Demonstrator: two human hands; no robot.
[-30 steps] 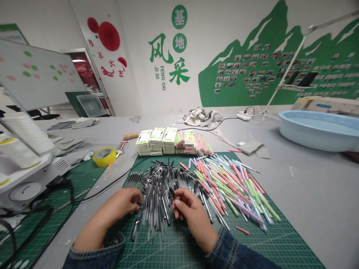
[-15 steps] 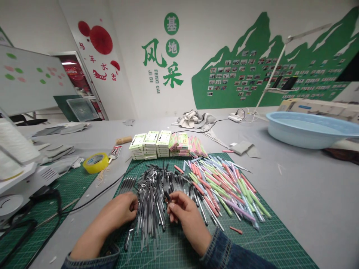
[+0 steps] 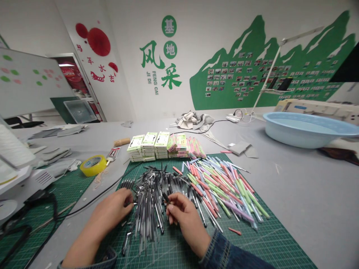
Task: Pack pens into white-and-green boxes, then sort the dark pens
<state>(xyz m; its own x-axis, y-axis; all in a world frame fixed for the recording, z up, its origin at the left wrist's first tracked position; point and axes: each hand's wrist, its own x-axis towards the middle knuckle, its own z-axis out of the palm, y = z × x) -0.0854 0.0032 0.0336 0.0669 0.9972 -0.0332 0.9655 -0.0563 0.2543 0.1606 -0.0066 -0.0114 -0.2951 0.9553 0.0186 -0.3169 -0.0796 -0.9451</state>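
Observation:
My right hand (image 3: 183, 218) is closed in a pinch on a small black pen cap (image 3: 165, 197), which points up and to the left from the fingertips. My left hand (image 3: 119, 205) is curled at the left edge of a heap of clear pens with black parts (image 3: 147, 213). Its fingertips are pressed together, and what they hold is hidden or too small to name. Behind it lies a short row of black-tipped pens (image 3: 127, 184). One clear pen (image 3: 126, 239) lies apart below the left hand. Right of the heap spreads a pile of pastel pens (image 3: 221, 183).
A green cutting mat (image 3: 269, 243) lies under the pens. Small stacked boxes (image 3: 150, 144) stand behind it. Yellow tape (image 3: 93, 165), a black cable (image 3: 98, 196) and a white machine (image 3: 17, 186) are on the left. A blue basin (image 3: 303, 130) stands at right.
My left hand has shifted slightly left and its fingertips have lifted off the pens a little. My right hand keeps its pinch on the cap. The whole view has swung slightly.

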